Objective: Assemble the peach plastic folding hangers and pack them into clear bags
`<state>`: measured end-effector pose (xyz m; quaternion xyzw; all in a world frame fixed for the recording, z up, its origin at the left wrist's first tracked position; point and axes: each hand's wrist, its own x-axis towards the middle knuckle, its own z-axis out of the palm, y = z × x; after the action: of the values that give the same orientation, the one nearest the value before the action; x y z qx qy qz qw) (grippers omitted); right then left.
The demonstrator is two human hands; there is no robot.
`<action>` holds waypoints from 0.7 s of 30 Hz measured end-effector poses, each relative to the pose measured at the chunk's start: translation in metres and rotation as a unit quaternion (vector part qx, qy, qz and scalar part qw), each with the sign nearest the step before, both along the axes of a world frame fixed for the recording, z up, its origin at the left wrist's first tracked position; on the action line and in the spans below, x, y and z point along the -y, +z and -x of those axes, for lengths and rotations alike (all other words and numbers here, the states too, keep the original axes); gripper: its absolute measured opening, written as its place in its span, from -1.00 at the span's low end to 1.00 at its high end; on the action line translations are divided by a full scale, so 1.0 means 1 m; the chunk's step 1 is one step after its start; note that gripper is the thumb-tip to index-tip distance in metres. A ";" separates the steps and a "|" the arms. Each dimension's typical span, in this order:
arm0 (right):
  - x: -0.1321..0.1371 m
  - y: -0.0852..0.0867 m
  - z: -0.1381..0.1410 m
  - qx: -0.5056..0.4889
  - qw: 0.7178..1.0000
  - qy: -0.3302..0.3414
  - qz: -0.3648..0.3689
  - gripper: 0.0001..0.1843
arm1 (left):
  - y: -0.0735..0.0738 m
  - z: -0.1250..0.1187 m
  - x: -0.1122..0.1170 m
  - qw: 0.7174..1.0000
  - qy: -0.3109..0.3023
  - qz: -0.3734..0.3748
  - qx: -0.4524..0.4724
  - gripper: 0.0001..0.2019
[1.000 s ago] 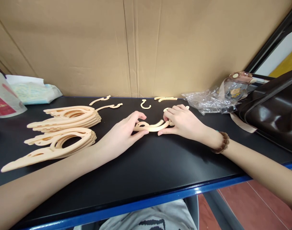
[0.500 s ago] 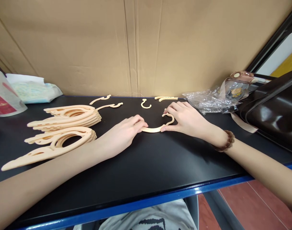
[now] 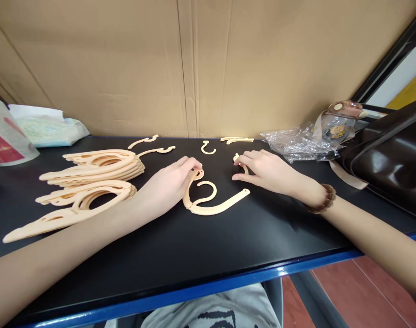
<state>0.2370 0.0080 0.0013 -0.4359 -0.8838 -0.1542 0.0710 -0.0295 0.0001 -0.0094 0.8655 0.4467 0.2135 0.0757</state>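
Note:
A cream curved hanger piece (image 3: pixel 213 206) with a hook lies flat on the black table (image 3: pixel 208 246) in the middle. My left hand (image 3: pixel 170 180) rests on its left end, fingertips pinching the end near the hook. My right hand (image 3: pixel 265 169) sits just right of it, fingers curled on a small cream hook part (image 3: pixel 241 165); the index finger points left along the table.
Two stacks of cream hanger bodies (image 3: pixel 91 177) lie at the left. Loose small hooks and strips (image 3: pixel 208 148) lie near the cardboard back wall. A crumpled clear bag (image 3: pixel 296 141) and a dark brown handbag (image 3: pixel 388 155) sit at the right, packets (image 3: pixel 40 130) at the far left.
The curved piece, held between both hands before, now lies flat and swung toward me. My right hand has let go of its end and drawn back to the small hook part.

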 end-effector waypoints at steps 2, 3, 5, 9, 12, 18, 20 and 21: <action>-0.002 -0.001 -0.003 0.010 1.000 -0.025 -0.016 -0.60 | 0.001 -0.003 0.004 1.000 -0.008 -0.025 0.014 -0.76; -0.003 -0.002 -0.005 0.013 0.999 -0.039 -0.016 -0.61 | 0.002 -0.005 0.006 0.998 -0.033 -0.043 0.009 -0.75; -0.006 -0.003 -0.009 0.015 0.998 -0.056 -0.006 -0.67 | 0.003 -0.009 0.013 0.991 -0.112 -0.068 -0.018 -0.73; -0.010 -0.004 -0.015 0.022 0.998 -0.055 0.016 -0.74 | 0.006 -0.017 0.028 0.964 -0.245 -0.046 -0.088 -0.73; -0.012 -0.006 -0.018 0.032 0.998 -0.055 0.006 -0.57 | 0.009 -0.017 0.033 0.960 -0.247 -0.039 -0.122 -0.74; -0.009 -0.005 -0.014 0.025 0.998 -0.054 -0.026 -0.56 | 0.012 -0.011 0.026 0.966 -0.175 -0.055 -0.179 -0.60; -0.008 -0.004 -0.010 0.011 0.998 -0.053 -0.025 -0.66 | 0.011 -0.010 0.024 0.963 -0.169 -0.082 -0.191 -0.54; -0.007 -0.004 -0.008 0.007 0.999 -0.049 -0.020 -0.66 | 0.010 -0.010 0.024 0.963 -0.171 -0.096 -0.186 -0.53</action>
<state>0.2455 0.0153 -0.0026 -0.4763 -0.8586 -0.1780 0.0658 -0.0193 -0.0241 0.0003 0.9566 0.2760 0.0746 -0.0570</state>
